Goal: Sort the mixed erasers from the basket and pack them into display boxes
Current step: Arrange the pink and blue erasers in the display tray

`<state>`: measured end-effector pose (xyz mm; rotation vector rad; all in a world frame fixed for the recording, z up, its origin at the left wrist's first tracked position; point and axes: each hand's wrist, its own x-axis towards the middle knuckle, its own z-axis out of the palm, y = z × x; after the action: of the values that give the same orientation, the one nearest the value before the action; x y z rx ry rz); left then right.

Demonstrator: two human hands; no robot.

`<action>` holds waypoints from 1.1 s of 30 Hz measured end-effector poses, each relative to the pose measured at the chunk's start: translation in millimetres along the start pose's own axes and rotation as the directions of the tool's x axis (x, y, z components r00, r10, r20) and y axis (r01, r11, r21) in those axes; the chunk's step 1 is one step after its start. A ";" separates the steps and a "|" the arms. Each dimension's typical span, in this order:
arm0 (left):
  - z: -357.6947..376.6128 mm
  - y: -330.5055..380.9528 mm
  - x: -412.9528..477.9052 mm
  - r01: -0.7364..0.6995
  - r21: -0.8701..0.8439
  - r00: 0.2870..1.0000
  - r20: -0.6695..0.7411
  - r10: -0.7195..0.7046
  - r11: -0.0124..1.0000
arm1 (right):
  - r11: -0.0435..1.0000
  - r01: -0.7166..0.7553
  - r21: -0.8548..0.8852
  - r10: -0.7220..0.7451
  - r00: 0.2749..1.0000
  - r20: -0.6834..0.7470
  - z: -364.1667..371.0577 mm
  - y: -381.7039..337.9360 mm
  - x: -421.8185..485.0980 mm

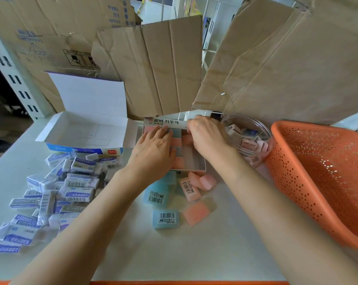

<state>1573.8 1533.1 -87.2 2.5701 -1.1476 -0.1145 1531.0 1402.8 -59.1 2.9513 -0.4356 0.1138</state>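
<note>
While both hands reach into it, the small open cardboard display box (191, 159) sits in the middle of the white bench (215, 243), close to the far edge. It has a white card with black Korean letters standing along its far side. Inside, flat soft pink and grey-blue erasers (177, 142) lie in rows, and the right part of the box floor is bare. The left hand (153, 149) lies flat on the erasers on the left side of the box, fingers straight and pressing down. The right hand (206, 136) is at the far right side of the box with its fingers curled down; I cannot tell if it holds anything. Just in front of the box, toward the near edge, loose square erasers lie on the bench: a blue one with a barcode label (166, 219), a plain pink one (195, 213) beside it, and more blue and pink ones behind them. By the left edge lies a heap of white erasers in blue paper sleeves (77, 182), marked ERASER. Behind the heap is a bigger open white and blue box (85, 130). Right of the hands is a clear round plastic bowl (266, 140) with small pale pink erasers in it. An orange plastic basket with little holes (317, 171) stands tilted at the right edge.
</note>
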 end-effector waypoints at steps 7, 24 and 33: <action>0.6 -0.3 -0.1 -0.001 0.007 1.000 0.006 0.001 1.000 | 0.998 -0.061 -0.004 0.061 0.997 -0.052 2.1 -4.6 -3.4; 3.2 -2.5 0.2 -0.020 -0.018 1.000 -0.019 0.020 1.000 | 1.000 -0.003 0.022 0.002 0.998 0.062 -4.3 -0.1 -11.5; -22.3 9.8 -25.6 -0.219 -0.206 0.973 -0.125 0.196 0.954 | 0.883 0.104 0.458 0.003 0.974 -0.226 -18.1 10.3 -72.2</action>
<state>1554.1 1551.7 -64.4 2.2235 -1.2809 -0.0544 1458.1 1416.3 -46.8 3.3586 -0.3352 0.6201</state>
